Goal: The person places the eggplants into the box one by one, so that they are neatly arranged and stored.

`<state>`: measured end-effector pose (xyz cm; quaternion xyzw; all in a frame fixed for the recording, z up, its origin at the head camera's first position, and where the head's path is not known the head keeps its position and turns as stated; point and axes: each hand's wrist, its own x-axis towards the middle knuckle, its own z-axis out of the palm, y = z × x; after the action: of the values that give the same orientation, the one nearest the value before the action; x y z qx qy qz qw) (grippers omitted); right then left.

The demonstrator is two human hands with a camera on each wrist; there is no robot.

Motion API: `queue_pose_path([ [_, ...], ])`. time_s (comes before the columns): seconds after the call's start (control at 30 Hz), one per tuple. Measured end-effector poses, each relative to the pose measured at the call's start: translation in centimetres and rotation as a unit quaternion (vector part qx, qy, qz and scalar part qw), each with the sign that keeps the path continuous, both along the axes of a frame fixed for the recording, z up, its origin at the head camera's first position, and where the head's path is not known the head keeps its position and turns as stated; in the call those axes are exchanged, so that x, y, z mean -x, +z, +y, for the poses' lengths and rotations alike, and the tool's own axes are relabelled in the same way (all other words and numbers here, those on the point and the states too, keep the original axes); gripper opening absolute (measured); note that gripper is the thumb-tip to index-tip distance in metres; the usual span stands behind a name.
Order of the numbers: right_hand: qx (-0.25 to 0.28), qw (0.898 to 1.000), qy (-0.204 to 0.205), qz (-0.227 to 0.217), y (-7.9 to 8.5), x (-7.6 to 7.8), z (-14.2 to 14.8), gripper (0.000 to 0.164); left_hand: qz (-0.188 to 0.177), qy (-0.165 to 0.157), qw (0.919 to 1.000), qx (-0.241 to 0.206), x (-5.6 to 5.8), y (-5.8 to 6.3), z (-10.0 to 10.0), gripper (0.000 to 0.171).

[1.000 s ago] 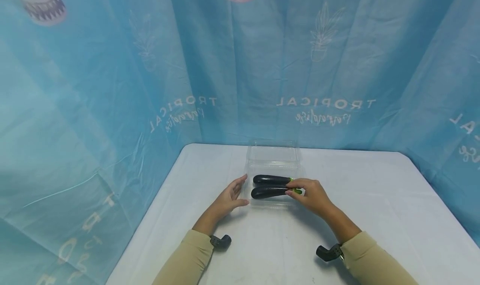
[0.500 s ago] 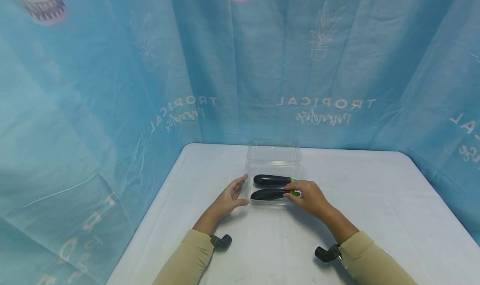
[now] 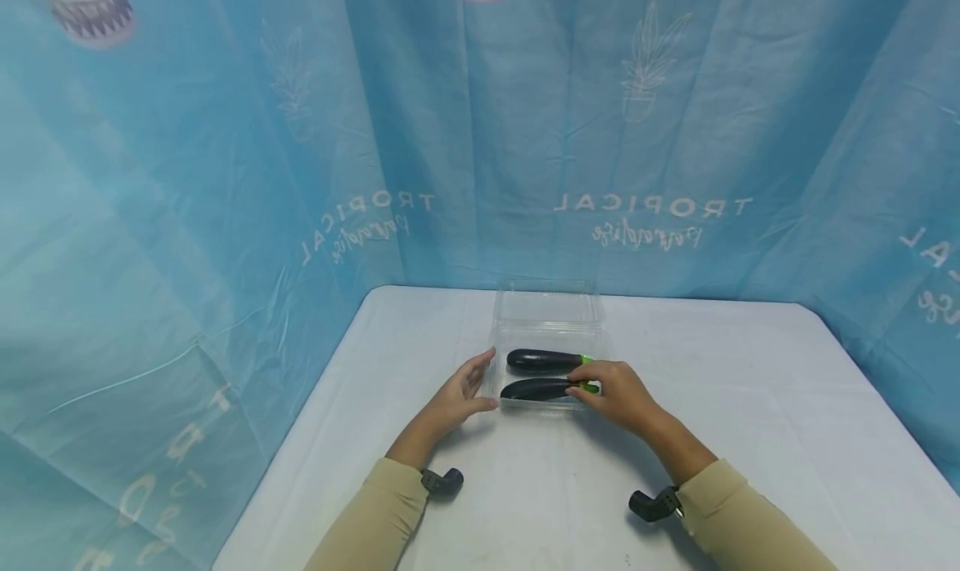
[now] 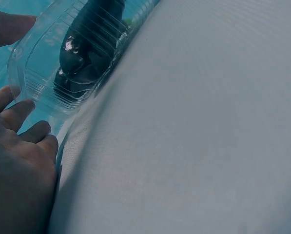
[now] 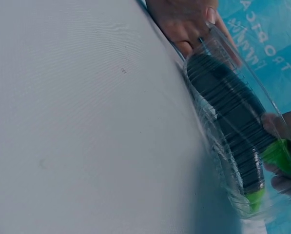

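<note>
A clear plastic clamshell box (image 3: 547,309) stands on the table with its lid laid back. Inside it are two dark eggplants with green stem ends. The far eggplant (image 3: 542,360) lies along the back of the tray part. My right hand (image 3: 619,394) pinches the near eggplant (image 3: 531,390) close to its green end, low in the box behind the front wall. At the box's left end my left hand (image 3: 452,402) rests with thumb and fingers spread. The left wrist view shows its fingers (image 4: 23,109) against the ribbed clear wall.
A white cloth covers the table (image 3: 525,488). Blue printed curtains (image 3: 637,162) hang behind and along the sides. The open lid reaches near the table's back edge.
My right hand has lowered the near eggplant slightly toward the front wall, opening a gap between the two eggplants. It has barely moved in the last half second. The left hand keeps its place.
</note>
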<state>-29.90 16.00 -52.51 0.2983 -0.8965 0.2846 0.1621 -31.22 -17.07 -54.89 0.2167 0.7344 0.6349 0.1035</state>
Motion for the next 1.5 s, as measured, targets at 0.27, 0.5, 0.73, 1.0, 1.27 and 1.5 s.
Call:
queue_pose_path([
  [0.27, 0.017, 1.000, -0.010, -0.018, -0.1, 0.0, 0.2, 0.023, -0.001, 0.004, 1.0000, 0.003, 0.1, 0.1, 0.1, 0.091],
  [0.5, 0.054, 0.998, -0.003, 0.015, 0.2, 0.2, 0.6, 0.021, -0.002, 0.002, 1.0000, -0.002, 0.4, 0.1, 0.1, 0.091],
  [0.73, 0.134, 0.988, -0.045, 0.066, 0.2, 0.8, 1.6, 0.020, -0.009, 0.001, 0.9999, -0.007, 0.6, 0.3, -0.5, 0.088],
  [1.0, 0.332, 0.919, -0.210, -0.027, -0.3, 2.2, 3.3, 0.035, -0.015, 0.131, 0.9904, 0.040, 4.0, 0.8, 0.4, 0.079],
  [1.27, 0.456, 0.848, -0.205, -0.175, -1.8, 5.2, 3.1, 0.057, -0.041, 0.182, 0.9812, -0.047, 7.5, 0.5, 3.4, 0.077],
  [1.5, 0.486, 0.817, -0.176, -0.256, -2.9, 6.3, 1.9, 0.060, -0.052, 0.210, 0.9720, -0.093, 7.7, -0.2, 4.9, 0.065],
])
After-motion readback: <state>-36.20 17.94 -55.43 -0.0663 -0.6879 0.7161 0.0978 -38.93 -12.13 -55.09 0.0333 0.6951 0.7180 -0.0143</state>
